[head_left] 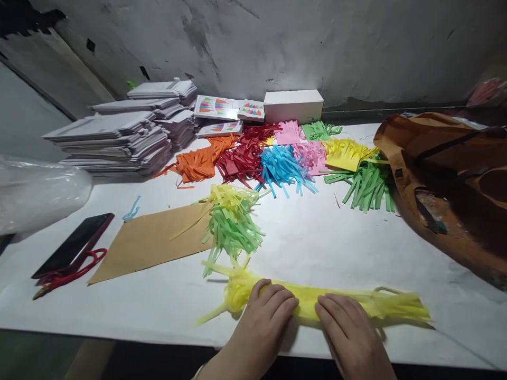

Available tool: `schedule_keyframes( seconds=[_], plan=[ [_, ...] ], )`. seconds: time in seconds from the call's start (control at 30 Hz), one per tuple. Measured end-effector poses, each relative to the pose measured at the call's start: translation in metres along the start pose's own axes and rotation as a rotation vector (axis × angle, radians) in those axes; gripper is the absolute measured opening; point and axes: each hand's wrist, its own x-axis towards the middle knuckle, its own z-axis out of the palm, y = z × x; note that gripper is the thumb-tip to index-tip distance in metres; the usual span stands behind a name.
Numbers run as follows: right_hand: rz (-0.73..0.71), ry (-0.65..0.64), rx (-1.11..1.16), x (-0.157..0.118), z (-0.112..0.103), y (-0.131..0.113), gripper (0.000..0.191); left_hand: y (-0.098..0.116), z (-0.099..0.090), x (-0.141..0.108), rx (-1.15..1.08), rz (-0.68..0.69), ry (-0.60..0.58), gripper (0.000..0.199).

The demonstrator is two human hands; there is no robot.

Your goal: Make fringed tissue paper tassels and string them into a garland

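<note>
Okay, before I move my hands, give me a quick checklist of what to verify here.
1. Left hand on the yellow paper: ok, fingers resting on top.
2. Right hand on it too: ok.
3. Left end tidy: not ok, loose strips stick out.
4. Underside of the yellow paper smooth: cannot tell, hidden.
5. Yellow-green fringe clear of the yellow paper: cannot tell, their strips come very close.
6. Phone away from both hands: ok, well to their left.

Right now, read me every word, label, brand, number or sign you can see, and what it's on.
No text can be read.
White box: small marks at the front's lower right, too small to read.
Printed cards: colored pictures; any lettering is too small to read.
Phone: dark screen, no readable text.
Nearest yellow paper: no lettering visible.
</note>
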Motion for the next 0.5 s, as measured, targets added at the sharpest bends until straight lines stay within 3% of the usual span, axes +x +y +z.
schedule_keyframes(
  seconds=[0.2, 0.37, 0.5],
  plan=[
    [-0.011, -0.023, 0.023, -0.006, -0.007, 0.008, 0.032, -0.004, -0.010, -0.001, -0.003, -0.038, 0.034, 0.017],
    [0.247, 0.019, 0.041, 0.001, -0.010, 0.003, 0.014, -0.010, -0.009, 0.007, 0.076, -0.142, 0.004, 0.021],
    [0.433, -0.024, -0.106, 0.017, -0.002, -0.001, 0.031, -0.010, -0.007, 0.022, 0.277, -0.283, -0.118, 0.023]
  ],
)
